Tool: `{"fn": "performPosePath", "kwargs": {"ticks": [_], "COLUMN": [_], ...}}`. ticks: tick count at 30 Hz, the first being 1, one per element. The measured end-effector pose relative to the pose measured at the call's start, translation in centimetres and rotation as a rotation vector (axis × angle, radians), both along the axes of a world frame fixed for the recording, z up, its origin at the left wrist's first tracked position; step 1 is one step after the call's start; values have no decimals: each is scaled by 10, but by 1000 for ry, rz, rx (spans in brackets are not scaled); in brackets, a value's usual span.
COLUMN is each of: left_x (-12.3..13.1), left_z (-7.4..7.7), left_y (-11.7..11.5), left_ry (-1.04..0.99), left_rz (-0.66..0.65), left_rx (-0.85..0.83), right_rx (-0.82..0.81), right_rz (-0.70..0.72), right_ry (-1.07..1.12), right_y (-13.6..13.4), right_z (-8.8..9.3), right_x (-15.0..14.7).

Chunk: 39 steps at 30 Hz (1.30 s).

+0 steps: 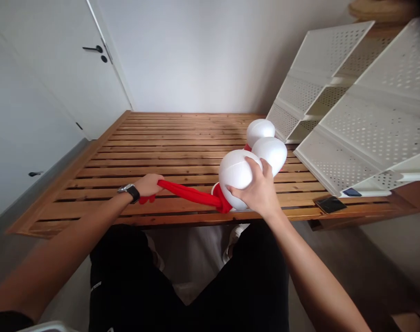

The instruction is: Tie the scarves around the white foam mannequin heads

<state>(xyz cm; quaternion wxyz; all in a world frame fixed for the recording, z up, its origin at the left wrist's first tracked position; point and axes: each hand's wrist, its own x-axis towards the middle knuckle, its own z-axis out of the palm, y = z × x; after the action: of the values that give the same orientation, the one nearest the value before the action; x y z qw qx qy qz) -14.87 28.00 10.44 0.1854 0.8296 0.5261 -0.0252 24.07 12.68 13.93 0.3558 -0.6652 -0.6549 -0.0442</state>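
**Left hand (148,185) grips red scarf (192,193), right hand (255,190) clasps white foam ball (236,177)**

The left hand is closed on the scarf's end, pulling it taut, with a watch (130,192) on that wrist. The right hand's fingers spread wide over the nearest ball. Two more balls (269,154) touch it in a line, running back across a slatted bed (154,147), near its front edge. The scarf wraps the nearest ball's lower side. White perforated panels (372,124) lean at right, beside a phone (330,204).
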Motion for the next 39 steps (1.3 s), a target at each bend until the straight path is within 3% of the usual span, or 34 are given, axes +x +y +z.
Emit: {"fn": "performPosePath", "kwargs": {"ticks": [5, 9, 15, 19, 23, 29, 34, 39], "left_x": [107, 202, 328, 378, 394, 385, 349, 287], "left_z": [-11, -21, -43, -70, -98, -122, -124, -121], "left_y": [54, 90, 123, 137, 141, 127, 108, 80], "left_ry": [29, -2, -113, -129, -109, -59, -44, -143], "left_rz": [-183, -285, -360, -370, -365, -438, -495, -458], "left_rx": [36, -13, 78, 83, 64, -22, -16, -6], "right_rx": [29, 15, -39, -51, -74, -76, -103, -79], "right_rz": [-136, -188, -202, -205, -207, -231, -200, -165], "right_ry": [-7, -23, -37, -26, -24, -40, -62, -115], "right_y": [-14, -16, -14, -17, -22, -21, -23, -25], "right_z": [-15, -28, -42, -43, -42, -48, -46, -48], "right_x": [75, 117, 144, 145, 142, 150, 161, 161]}}
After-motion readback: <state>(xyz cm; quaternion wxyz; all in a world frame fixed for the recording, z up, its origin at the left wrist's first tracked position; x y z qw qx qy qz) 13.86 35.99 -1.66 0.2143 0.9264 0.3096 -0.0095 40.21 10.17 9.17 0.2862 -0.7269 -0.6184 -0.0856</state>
